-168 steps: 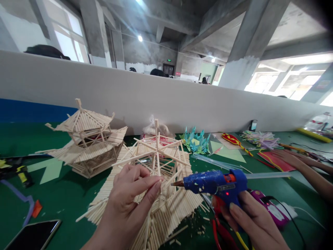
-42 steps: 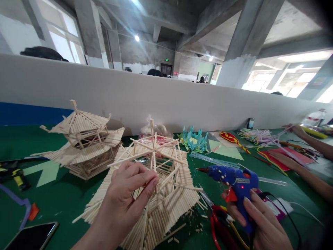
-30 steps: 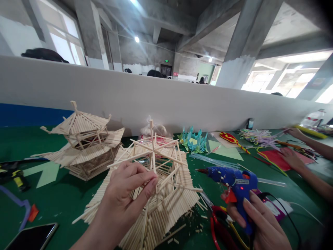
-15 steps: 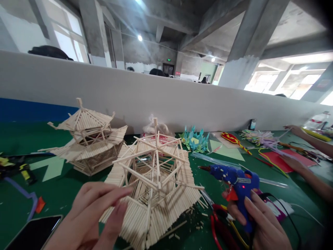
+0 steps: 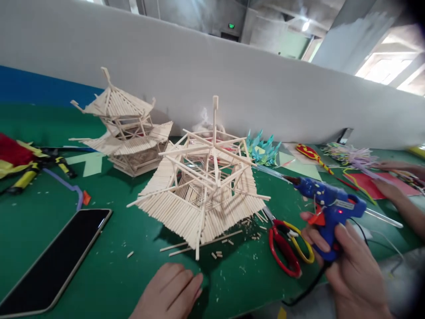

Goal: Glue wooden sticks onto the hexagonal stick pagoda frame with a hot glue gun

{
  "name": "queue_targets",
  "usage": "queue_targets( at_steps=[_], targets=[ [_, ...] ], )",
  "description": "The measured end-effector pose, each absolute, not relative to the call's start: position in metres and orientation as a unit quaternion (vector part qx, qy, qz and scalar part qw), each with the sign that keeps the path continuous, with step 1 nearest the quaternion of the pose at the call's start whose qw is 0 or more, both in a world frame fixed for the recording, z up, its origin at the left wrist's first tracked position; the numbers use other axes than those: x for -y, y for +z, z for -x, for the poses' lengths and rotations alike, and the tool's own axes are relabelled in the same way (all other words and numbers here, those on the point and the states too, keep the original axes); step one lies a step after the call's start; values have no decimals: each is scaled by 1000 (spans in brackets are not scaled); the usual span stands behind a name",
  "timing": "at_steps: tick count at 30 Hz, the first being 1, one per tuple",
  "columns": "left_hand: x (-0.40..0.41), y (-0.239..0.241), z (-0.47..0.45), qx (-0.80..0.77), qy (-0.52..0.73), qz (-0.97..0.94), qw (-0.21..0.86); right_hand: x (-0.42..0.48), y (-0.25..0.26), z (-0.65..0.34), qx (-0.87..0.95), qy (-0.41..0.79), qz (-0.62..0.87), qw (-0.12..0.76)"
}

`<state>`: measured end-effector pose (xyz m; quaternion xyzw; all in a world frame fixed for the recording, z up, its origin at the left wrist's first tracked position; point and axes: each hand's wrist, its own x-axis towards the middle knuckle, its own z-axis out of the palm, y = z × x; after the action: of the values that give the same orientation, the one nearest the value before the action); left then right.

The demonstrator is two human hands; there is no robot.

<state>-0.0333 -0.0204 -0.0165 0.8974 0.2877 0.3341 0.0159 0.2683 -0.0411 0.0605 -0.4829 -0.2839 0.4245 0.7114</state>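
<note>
A blue hot glue gun with an orange trigger is gripped in my right hand, its nozzle pointing left and a red light lit on its body. My left hand rests low at the table's near side, fingers curled together; whatever they might hold is hidden. Just beyond that hand stands a pavilion model of thin wooden sticks, its upper roof an open frame of spokes round a central post. Two loose sticks and small offcuts lie at its front. Scissors with red and yellow handles lie near the glue gun.
A roofed stick pavilion stands behind left. A phone lies at left, near a purple strip. Teal folded-paper spikes sit behind the model. Another person's arms reach over red paper at right. A white partition borders the table.
My left hand has come away from the model's left side and down toward the near edge, its fingers closing. The view has tilted down; my right hand keeps the glue gun.
</note>
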Motion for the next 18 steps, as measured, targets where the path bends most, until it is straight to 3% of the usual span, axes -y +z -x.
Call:
queue_targets(
  at_steps=[6, 18],
  targets=[
    [6, -40, 3, -280, 93, -952, -82, 50, 60, -267, 277, 430, 461, 725],
    [-5, -34, -17, -238, 27, -968, -72, 57, 55, -269, 282, 412, 451, 739]
  ],
)
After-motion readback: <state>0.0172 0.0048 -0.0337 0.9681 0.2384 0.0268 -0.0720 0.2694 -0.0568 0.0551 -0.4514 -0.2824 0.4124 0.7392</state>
